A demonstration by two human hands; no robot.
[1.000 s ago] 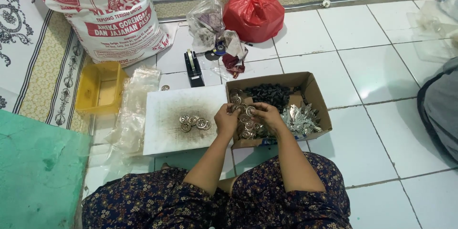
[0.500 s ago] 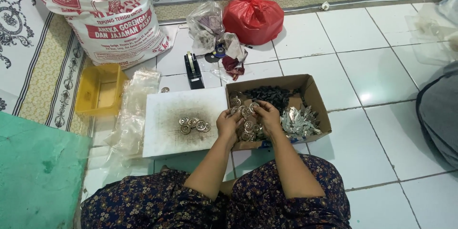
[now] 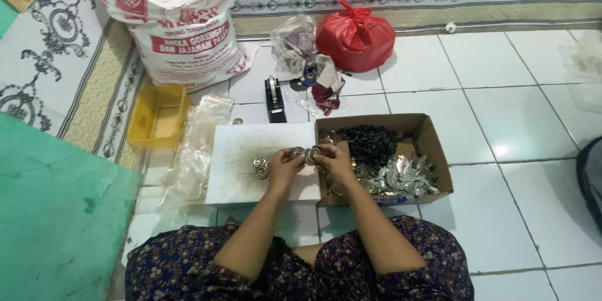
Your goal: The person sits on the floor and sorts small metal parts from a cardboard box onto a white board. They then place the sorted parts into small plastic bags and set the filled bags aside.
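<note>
- My left hand (image 3: pixel 285 164) and right hand (image 3: pixel 332 158) meet mid-frame, both pinched on a few small round metal pieces (image 3: pixel 305 152) held just above the right edge of the white board (image 3: pixel 244 169).
- The step in hand looks like fitting or sorting these pieces — how they join I can't quite tell at this size.
- A little pile of finished rounds (image 3: pixel 260 168) lies on the board, just left of my left hand.
- The cardboard box (image 3: pixel 433 144) to the right holds dark bits and silvery parts.
- Next move, I judge, calls for a steady pinch and a short carry left to the pile — without knocking it.
</note>
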